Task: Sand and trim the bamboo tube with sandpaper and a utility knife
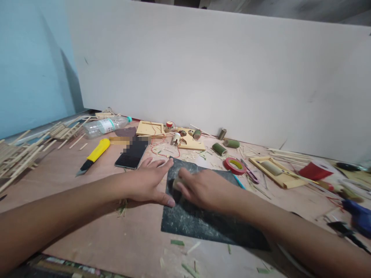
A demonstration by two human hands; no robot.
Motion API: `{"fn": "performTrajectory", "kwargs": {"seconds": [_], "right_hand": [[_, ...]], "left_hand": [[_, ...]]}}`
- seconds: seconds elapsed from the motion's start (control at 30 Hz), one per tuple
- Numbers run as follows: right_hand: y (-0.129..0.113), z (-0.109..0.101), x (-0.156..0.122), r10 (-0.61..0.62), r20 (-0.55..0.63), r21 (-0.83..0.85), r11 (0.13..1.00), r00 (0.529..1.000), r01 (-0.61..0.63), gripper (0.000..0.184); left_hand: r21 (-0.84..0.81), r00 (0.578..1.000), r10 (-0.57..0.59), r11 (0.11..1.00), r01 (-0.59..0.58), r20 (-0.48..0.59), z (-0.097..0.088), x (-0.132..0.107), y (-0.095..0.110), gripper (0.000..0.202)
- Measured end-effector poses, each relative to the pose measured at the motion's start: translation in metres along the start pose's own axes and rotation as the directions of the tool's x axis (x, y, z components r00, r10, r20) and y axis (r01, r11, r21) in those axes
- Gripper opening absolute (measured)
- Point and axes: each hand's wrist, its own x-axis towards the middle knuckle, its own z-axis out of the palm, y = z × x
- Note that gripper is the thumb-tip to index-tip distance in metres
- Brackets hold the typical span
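A dark sheet of sandpaper (203,226) dusted with pale powder lies flat on the table. My right hand (199,187) is closed on a short piece of bamboo (176,184), held down at the sheet's left part; the fingers cover most of it and blur slightly. With fingers spread, my left hand (149,179) rests along the sheet's left edge, thumb and fingertips over it, holding nothing. Just beyond that hand is a black phone (131,154). A yellow utility knife (97,152) with its blade out lies further left.
Bamboo sticks (26,158) and a plastic bottle (106,125) lie at left. Behind the sandpaper are cut bamboo tubes (219,149), red tape (234,166), scissors (252,175) and a wooden frame (278,173). A blue glue gun (358,216) lies right. A white panel (203,77) closes off the back.
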Motion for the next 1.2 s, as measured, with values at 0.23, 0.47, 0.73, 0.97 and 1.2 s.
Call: {"fn": "performTrajectory", "kwargs": {"seconds": [0.23, 0.47, 0.73, 0.97, 1.2], "right_hand": [[0.013, -0.005, 0.003, 0.098, -0.006, -0.068, 0.993, 0.995, -0.098, 0.031], [0.018, 0.002, 0.008, 0.105, -0.037, -0.073, 0.992, 0.994, -0.107, 0.024], [0.001, 0.002, 0.002, 0.09, -0.012, -0.089, 0.992, 0.996, -0.091, 0.036], [0.014, 0.003, 0.004, 0.13, 0.016, -0.102, 0.987, 0.991, -0.128, 0.041], [0.001, 0.005, 0.0, 0.038, 0.04, -0.112, 0.993, 0.998, -0.034, 0.043]], "left_hand": [[0.003, 1.0, -0.013, 1.0, 0.013, -0.011, 0.003, 0.001, -0.003, 0.131], [0.026, 1.0, 0.016, 1.0, -0.016, -0.012, 0.004, 0.001, -0.005, 0.131], [0.029, 1.0, 0.012, 1.0, -0.011, -0.014, 0.003, 0.002, -0.003, 0.127], [0.006, 1.0, 0.008, 1.0, -0.008, -0.002, 0.002, 0.0, 0.001, 0.126], [-0.019, 0.999, 0.027, 0.999, -0.028, -0.034, 0.007, 0.002, -0.005, 0.126]]}}
